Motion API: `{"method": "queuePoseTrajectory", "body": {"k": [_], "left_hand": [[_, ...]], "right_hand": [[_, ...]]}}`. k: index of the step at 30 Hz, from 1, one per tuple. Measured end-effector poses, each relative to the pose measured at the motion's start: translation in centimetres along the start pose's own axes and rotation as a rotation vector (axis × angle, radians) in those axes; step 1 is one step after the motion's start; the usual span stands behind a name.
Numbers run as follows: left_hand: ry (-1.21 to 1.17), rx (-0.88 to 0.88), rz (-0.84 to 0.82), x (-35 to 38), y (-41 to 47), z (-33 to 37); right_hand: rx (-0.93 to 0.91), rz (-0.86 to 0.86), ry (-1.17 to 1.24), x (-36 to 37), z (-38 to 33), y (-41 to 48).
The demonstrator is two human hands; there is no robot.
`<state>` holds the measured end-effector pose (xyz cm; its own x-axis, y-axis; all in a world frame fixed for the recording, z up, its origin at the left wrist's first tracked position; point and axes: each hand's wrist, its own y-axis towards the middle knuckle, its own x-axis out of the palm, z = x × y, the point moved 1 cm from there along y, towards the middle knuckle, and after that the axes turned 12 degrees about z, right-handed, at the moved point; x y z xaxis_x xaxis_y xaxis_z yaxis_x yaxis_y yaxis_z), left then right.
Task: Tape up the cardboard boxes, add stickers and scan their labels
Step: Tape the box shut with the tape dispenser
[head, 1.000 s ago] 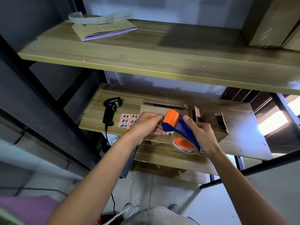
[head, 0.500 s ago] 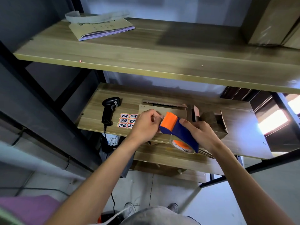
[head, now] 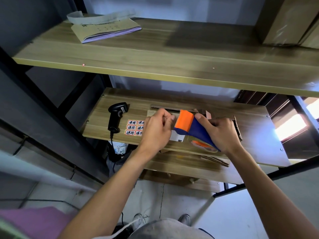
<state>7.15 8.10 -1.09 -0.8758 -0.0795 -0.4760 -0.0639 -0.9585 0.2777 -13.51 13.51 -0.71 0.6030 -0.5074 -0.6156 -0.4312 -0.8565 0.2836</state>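
My right hand [head: 222,133] grips a blue and orange tape dispenser [head: 191,129], holding it over a cardboard box [head: 177,137] with a white label on the lower shelf. Just in front of the dispenser's orange head, my left hand [head: 158,129] has its fingers curled and pinches the tape's loose end. Both hands hide most of the box. Left of my hands lies a sheet of red and white stickers [head: 134,128]. Further left a black barcode scanner [head: 116,116] rests on the shelf.
The lower wooden shelf [head: 255,135] holds a second open cardboard box [head: 237,128] to the right of my hands. Above it, the upper shelf [head: 155,54] carries a notebook [head: 105,29] at the left and large boxes [head: 290,19] at the right. Dark metal posts frame the left side.
Both hands have moved away from me and down toward the box with the dispenser. The dispenser has tilted flatter, its orange head now close over the box top.
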Motion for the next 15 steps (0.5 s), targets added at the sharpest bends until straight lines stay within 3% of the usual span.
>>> {"method": "queuePoseTrajectory", "body": {"k": [9, 15], "left_hand": [[-0.021, -0.124, 0.111, -3.3, 2.2, -0.8], [-0.076, -0.136, -0.035, -3.7, 2.5, -1.1]], "right_hand": [[0.001, 0.036, -0.060, -3.1, 2.0, 0.9], [-0.039, 0.013, -0.171, -3.8, 2.5, 3.2]]}}
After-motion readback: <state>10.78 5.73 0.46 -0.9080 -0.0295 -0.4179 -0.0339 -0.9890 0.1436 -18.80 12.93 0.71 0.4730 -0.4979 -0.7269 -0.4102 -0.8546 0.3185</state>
